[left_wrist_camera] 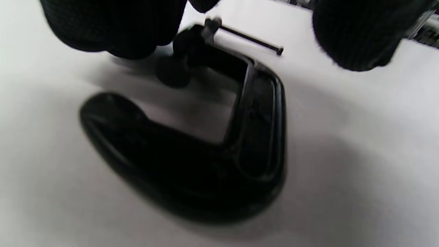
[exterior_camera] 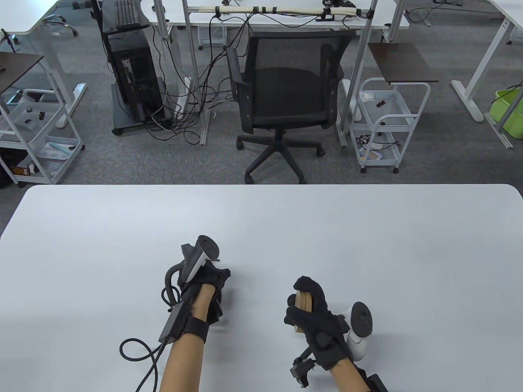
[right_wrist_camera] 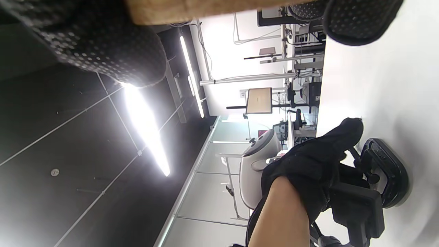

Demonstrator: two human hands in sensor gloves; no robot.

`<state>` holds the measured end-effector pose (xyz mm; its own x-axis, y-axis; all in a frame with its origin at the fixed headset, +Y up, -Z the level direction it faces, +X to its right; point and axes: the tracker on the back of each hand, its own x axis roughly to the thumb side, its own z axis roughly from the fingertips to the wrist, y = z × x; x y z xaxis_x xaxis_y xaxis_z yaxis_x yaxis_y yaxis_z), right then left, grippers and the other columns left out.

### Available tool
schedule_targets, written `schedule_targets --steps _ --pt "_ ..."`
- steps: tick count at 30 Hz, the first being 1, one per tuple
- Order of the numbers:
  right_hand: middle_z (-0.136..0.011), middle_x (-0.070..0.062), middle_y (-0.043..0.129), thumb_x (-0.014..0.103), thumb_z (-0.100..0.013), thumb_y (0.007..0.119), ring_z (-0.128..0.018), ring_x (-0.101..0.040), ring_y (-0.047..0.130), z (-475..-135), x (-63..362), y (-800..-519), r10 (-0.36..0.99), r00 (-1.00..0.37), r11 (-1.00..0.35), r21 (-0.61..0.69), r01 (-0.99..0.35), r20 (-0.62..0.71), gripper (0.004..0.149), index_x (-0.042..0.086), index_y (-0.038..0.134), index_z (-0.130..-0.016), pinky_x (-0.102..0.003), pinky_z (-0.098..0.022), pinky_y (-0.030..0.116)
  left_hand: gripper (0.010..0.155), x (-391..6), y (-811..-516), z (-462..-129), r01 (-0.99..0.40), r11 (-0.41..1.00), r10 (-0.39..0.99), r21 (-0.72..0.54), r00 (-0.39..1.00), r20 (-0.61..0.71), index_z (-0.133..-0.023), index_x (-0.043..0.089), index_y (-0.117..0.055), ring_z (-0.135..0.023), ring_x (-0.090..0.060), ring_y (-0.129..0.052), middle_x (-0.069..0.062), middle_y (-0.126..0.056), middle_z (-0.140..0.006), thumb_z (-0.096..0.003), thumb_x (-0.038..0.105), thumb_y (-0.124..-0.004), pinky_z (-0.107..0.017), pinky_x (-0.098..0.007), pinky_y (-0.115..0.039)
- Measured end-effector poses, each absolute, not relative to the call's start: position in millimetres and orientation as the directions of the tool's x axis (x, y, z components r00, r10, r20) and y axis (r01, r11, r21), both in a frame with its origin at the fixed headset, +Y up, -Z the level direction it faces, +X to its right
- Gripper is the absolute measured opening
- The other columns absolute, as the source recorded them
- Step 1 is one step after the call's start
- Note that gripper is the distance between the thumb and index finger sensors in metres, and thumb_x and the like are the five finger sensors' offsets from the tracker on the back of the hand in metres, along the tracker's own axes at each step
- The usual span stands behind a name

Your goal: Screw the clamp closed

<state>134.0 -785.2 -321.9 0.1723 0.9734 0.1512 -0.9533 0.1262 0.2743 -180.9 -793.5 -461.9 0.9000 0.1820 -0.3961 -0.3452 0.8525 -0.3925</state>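
A black C-clamp (left_wrist_camera: 253, 137) lies flat on the white table (exterior_camera: 367, 245), its screw and thin crossbar handle (left_wrist_camera: 250, 39) at the far end. My left hand (exterior_camera: 220, 281) hovers right over it and hides it in the table view; fingers and thumb hang apart above the clamp, with no clear grip. The clamp also shows in the right wrist view (right_wrist_camera: 391, 171), under the left hand (right_wrist_camera: 319, 164). My right hand (exterior_camera: 306, 304) grips a stack of light wooden blocks (exterior_camera: 303, 300) to the right of the clamp. The wood (right_wrist_camera: 205, 8) also shows in the right wrist view.
The table's far edge (exterior_camera: 265, 185) runs across the middle of the view. A black office chair (exterior_camera: 282, 94) stands beyond it. A black cable (exterior_camera: 139, 359) trails from my left wrist over the table's near left part.
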Motion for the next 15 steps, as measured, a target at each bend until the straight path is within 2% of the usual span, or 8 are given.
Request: schedule_targets --steps 2,6,8,13,15 --pt "-0.112 -0.018 0.029 0.052 -0.045 0.094 -0.084 -0.057 0.051 -322 134 -785 0.974 0.17 0.124 0.278 -0.952 0.15 0.081 0.035 0.044 -0.107 -0.061 -0.048 0.072 0.11 -179 -795 -466 -0.297 0.883 0.136 -0.364 0.904 -0.406 -0.11 -0.007 -0.035 -0.077 -0.057 -0.072 -0.041 -0.057 -0.101 -0.0426 0.065 -0.085 -0.052 -0.059 -0.074" --pt "-0.112 -0.018 0.029 0.052 -0.045 0.093 -0.085 -0.057 0.051 -322 133 -786 0.974 0.176 0.132 0.277 -0.952 0.142 0.08 0.036 0.044 -0.107 -0.061 -0.048 0.072 0.111 -170 -804 -474 -0.153 0.897 -0.02 -0.415 0.923 -0.385 -0.109 -0.008 -0.035 -0.073 -0.05 -0.075 -0.039 -0.06 -0.096 -0.0416 0.066 -0.083 -0.049 -0.056 -0.076" --pt "-0.112 -0.017 0.028 0.052 -0.046 0.094 -0.085 -0.057 0.05 -323 133 -787 0.971 0.208 0.169 0.278 -0.946 0.118 0.08 0.036 0.044 -0.107 -0.061 -0.048 0.071 0.107 -169 -804 -476 -0.227 0.881 0.039 -0.416 0.91 -0.413 -0.109 -0.009 -0.037 -0.069 -0.048 -0.077 -0.037 -0.063 -0.093 -0.0425 0.063 -0.083 -0.047 -0.054 -0.078" --pt "-0.112 -0.018 0.028 0.052 -0.046 0.094 -0.085 -0.057 0.05 -322 133 -790 0.973 0.202 0.167 0.266 -0.949 0.11 0.08 0.035 0.044 -0.107 -0.062 -0.048 0.071 0.097 -168 -804 -480 -0.267 0.875 0.066 -0.403 0.891 -0.449 -0.107 -0.007 -0.039 -0.066 -0.042 -0.081 -0.035 -0.065 -0.088 -0.0447 0.052 -0.084 -0.045 -0.052 -0.079" --pt "-0.112 -0.018 0.028 0.052 -0.046 0.093 -0.085 -0.058 0.05 -321 131 -790 0.974 0.199 0.164 0.273 -0.948 0.109 0.08 0.035 0.044 -0.107 -0.062 -0.048 0.071 0.089 -167 -804 -481 -0.272 0.894 0.088 -0.356 0.885 -0.457 -0.105 -0.005 -0.045 -0.06 -0.035 -0.086 -0.024 -0.075 -0.081 -0.0446 0.046 -0.085 -0.042 -0.049 -0.083"
